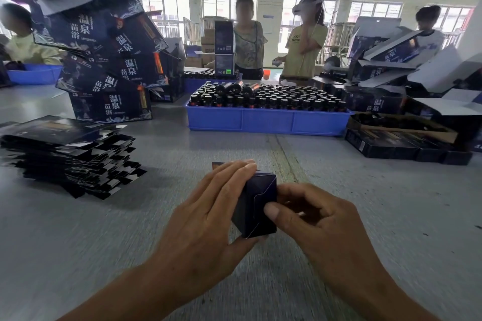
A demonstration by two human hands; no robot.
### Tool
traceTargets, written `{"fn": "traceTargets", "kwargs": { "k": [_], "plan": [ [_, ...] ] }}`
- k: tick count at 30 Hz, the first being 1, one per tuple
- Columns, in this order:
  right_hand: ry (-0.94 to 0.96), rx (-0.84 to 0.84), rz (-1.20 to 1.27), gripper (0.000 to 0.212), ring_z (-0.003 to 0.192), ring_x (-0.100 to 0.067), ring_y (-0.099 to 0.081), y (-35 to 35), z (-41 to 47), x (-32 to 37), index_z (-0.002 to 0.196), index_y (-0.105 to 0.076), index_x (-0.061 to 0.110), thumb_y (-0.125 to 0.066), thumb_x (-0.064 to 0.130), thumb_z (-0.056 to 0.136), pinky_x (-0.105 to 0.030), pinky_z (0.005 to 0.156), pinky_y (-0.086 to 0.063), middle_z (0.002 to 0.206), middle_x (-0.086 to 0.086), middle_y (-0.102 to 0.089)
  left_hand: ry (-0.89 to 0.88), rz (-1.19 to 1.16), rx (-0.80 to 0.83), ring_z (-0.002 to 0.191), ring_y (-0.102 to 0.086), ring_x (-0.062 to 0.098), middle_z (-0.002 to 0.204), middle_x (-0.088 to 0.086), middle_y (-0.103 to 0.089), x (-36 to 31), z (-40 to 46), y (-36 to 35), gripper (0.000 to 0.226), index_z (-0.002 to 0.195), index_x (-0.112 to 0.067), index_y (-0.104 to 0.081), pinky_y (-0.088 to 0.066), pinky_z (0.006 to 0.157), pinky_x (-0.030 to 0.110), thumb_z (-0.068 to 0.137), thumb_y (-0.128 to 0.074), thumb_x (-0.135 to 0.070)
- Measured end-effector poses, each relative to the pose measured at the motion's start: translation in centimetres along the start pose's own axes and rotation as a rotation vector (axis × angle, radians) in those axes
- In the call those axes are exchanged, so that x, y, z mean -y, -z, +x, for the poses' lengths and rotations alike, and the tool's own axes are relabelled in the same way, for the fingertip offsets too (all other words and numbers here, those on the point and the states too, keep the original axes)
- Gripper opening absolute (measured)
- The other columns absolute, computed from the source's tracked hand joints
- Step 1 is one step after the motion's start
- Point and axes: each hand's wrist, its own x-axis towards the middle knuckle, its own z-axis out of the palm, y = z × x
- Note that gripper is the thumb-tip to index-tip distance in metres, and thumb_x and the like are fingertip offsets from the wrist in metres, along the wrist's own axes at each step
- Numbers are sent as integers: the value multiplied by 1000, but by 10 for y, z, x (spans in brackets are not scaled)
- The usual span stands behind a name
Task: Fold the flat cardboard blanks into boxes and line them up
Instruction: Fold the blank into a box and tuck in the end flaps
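Observation:
A small dark blue cardboard box point(257, 204) is held between both hands above the grey table point(391, 216), its folded end flaps facing me. My left hand point(208, 216) grips its left side, fingers over the top and thumb underneath. My right hand point(313, 219) holds the right side with curled fingers, the thumb pressing on the end flap. A stack of flat dark cardboard blanks point(70, 156) lies on the table to the left.
A blue tray point(266, 121) full of dark bottles stands at the middle back. Large dark boxes point(109, 68) are piled high at back left, more opened ones point(407, 73) at back right. A row of small folded boxes point(407, 146) lies at right. Several people stand behind.

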Motion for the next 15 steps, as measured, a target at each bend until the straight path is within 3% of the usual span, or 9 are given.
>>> {"fn": "traceTargets", "kwargs": {
  "k": [3, 9, 15],
  "plan": [
    [2, -8, 3, 32, 95, 5, -69, 0, 0, 0, 103, -66, 58, -64, 59, 71, -8, 79, -52, 98, 28, -72, -1, -38, -24, 138, -41, 11, 148, -5, -42, -2, 1, -2, 78, 146, -12, -37, -28, 117, 19, 86, -61, -56],
    [4, -31, -9, 24, 94, 4, -69, -1, -1, 0, 92, -71, 55, -63, 62, 70, -9, 78, -53, 97, 27, -73, 30, -90, -39, 134, -46, 11, 143, -3, -49, -4, 2, -3, 75, 141, -14, -41, -29, 115, 14, 81, -64, -52],
    [20, -61, -39, 26, 92, 4, -69, -3, -1, 4, 93, -70, 50, -62, 61, 71, -11, 77, -54, 95, 27, -73, 43, -90, -36, 132, -46, 9, 142, -11, -43, -7, 2, -5, 74, 140, -19, -39, -29, 112, 11, 79, -65, -53]
  ]
}}
